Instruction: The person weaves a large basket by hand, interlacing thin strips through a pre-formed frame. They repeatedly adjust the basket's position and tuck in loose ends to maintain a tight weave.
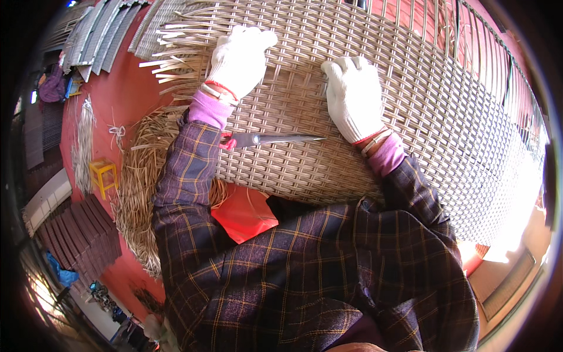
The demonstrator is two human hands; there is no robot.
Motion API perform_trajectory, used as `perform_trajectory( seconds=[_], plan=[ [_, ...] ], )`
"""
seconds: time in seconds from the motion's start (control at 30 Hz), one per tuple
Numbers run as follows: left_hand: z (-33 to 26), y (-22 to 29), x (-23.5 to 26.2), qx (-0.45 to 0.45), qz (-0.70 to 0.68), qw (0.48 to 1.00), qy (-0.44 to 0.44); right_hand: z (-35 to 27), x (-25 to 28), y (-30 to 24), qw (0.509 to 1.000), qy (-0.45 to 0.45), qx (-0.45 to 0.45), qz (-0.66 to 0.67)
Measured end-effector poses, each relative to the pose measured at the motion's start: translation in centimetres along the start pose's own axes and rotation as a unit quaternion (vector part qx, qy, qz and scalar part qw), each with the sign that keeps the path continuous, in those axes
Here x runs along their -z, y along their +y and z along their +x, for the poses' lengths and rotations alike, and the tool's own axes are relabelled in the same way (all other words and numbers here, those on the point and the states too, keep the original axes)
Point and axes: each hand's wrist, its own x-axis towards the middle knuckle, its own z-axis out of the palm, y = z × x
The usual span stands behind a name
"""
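Observation:
A large panel of flat brownish-grey wicker strips (281, 170) spreads out in front of me, with loose strip ends (179, 56) sticking out at its left edge. Both hands wear white knit gloves. My left hand (237, 61) is closed on the weave near those loose ends. Closer to the panel's middle, my right hand (355, 97) presses down with curled fingers. What either hand grips is hidden beneath the fingers. Between my forearms lies a pair of scissors (258, 139) on the panel, its dark blades pointing right and its red handle partly behind my left sleeve.
A heap of loose strips (141, 176) lies on the red floor at left, beside a small yellow stool (104, 176). Beyond are stacked brown panels (82, 234) and grey woven panels (102, 35). Something red (246, 214) shows below the panel's near edge. Upright bare rods (492, 50) line the far right.

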Motion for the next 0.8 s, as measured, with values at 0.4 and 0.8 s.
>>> perform_trajectory(
  seconds=[0.4, 0.8],
  plan=[
    [-1.7, 0.1, -0.2, -0.012, -0.018, 0.999, 0.024, -0.5, -0.3, -0.1, 0.999, -0.046, 0.013, 0.02],
    [0.8, 7.7, 3.2, -0.073, -0.017, 0.996, 0.052, -5.3, 3.8, 1.4, 0.98, 0.041, 0.079, 0.179]
  ],
)
